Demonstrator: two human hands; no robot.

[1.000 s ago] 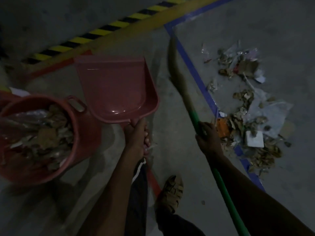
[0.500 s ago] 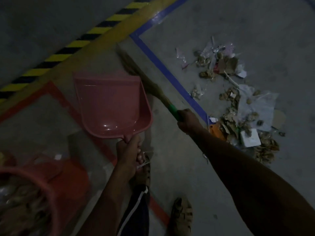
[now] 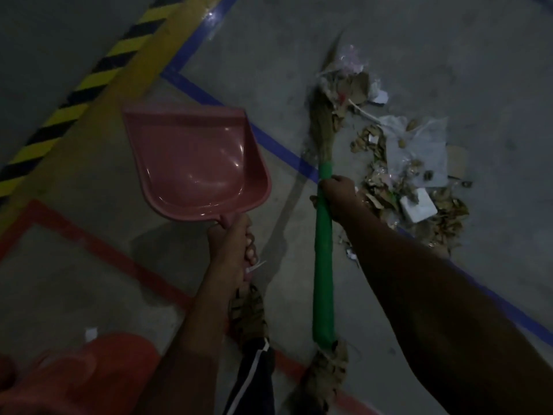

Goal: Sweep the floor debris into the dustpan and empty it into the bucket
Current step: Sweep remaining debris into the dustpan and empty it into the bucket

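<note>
— What's cut off?
— The red bucket (image 3: 74, 381), lower left.
— The broom (image 3: 323, 235)?
— Right hand (image 3: 339, 197) grips its green handle — bristles pointing away, into the debris (image 3: 398, 163). Left hand (image 3: 232, 244) clutches the empty dustpan (image 3: 191, 163), raised.

Dustpan (image 3: 194, 163): pink plastic, smooth and glossy, with highlights in its well. Broom (image 3: 323, 223): shiny green wrapped handle, coarse straw-like bristles. Debris (image 3: 413, 175): crumpled paper, cardboard scraps, probably clear plastic film. Floor (image 3: 389, 40): matt grey concrete with painted lines.
</note>
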